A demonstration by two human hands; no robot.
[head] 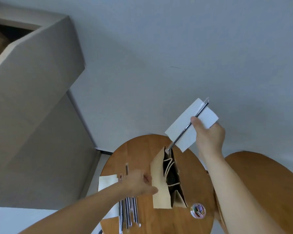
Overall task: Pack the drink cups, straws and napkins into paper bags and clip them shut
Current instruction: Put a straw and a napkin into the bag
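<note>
We log 1 round wooden table (pixel 142 149) | 1 paper bag (pixel 160 183) stands open on it | white napkins (pixel 107 182) at the left edge | wrapped straws (pixel 128 212) beside them | 1 clear tub of coloured paper clips (pixel 197 210) just right of the bag

paper bag (pixel 159 183) on table (pixel 142 149) | straws (pixel 128 211) to its left | clip tub (pixel 197 210) to its right | napkin (pixel 179 125) above it

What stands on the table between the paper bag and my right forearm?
In the head view, a small round tub of coloured paper clips stands there.
</note>
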